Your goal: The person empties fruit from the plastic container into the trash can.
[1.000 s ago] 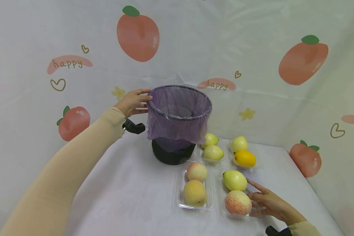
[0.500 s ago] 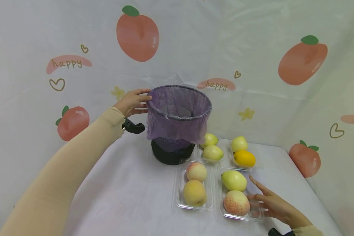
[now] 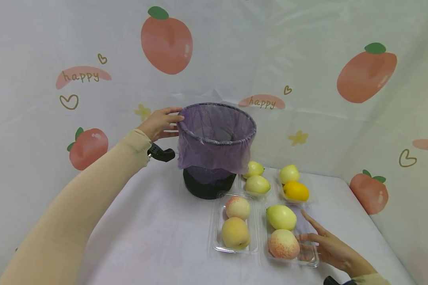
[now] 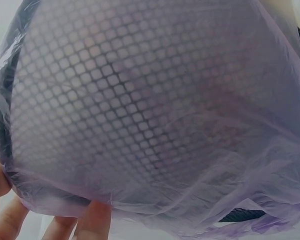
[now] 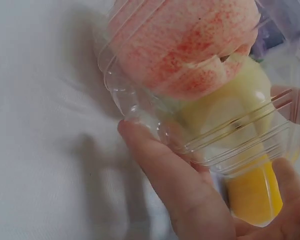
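My left hand reaches to the left side of a mesh bin lined with a thin purple bag. Its fairly straight fingers touch the bagged rim; in the left wrist view the fingertips rest against the bag. At the lower right, my right hand touches the right side of a clear plastic tray, fingers spread. That tray bears a yellow-green fruit and a speckled peach. In the right wrist view, a finger lies along the tray's ribbed wall.
Left of it lies another clear tray with two peaches. Behind are trays with two yellow-green fruits, and with a pale-green fruit beside an orange-yellow one. A printed cloth hangs behind the table.
The right tray with its peach and yellow-green fruit has shifted slightly left. My right hand has moved a little, its index finger now apart from the fruit. The left hand and bin look unmoved.
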`<state>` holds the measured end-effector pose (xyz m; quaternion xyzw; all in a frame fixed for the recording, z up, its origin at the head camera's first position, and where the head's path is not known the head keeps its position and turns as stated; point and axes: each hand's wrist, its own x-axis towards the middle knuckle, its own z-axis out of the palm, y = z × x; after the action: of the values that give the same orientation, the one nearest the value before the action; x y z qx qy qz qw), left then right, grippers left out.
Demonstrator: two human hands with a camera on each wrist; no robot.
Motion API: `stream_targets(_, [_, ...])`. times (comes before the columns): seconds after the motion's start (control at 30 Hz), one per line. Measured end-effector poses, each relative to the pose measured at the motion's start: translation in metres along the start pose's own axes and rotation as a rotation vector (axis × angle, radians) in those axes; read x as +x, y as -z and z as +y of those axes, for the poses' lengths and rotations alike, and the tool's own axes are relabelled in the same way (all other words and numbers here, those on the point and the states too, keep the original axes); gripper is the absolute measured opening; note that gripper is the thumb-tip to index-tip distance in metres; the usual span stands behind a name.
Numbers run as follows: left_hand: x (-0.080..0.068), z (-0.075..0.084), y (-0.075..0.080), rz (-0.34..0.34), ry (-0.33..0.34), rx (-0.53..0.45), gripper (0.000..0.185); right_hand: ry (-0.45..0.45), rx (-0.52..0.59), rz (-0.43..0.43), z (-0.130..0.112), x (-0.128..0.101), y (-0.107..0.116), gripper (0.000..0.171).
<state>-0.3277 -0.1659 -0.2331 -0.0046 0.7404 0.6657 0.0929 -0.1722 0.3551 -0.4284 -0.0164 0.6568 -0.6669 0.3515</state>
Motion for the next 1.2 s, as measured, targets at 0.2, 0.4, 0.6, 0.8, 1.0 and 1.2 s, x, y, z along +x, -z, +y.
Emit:
stream_targets(0.2, [-0.001,0.000,0.001,-0.007,0.000,-0.011,0.056,0.011,0.065,-0.010,0.003,-0.001,0.001,0.076])
stream_targets(0.4, [0.000,-0.001,0.001,-0.010,-0.002,-0.017,0.055,0.038,0.095,-0.049,0.003,-0.006,0.004,0.064])
stream_targets(0.6, [0.000,-0.001,0.001,-0.009,-0.003,-0.022,0.056,0.082,0.080,-0.068,0.000,-0.011,0.005,0.064])
stream_targets(0.8, [-0.001,0.000,0.001,-0.010,-0.003,-0.021,0.055,0.087,0.056,-0.040,-0.009,-0.014,0.003,0.068])
stream_targets(1.0, [0.000,0.001,0.001,-0.014,0.007,-0.021,0.057,0.131,0.058,-0.029,-0.021,-0.013,0.000,0.069])
stream_targets(1.2, [-0.001,0.001,0.000,-0.010,0.009,-0.010,0.056,0.168,0.112,-0.043,-0.036,-0.009,-0.010,0.071])
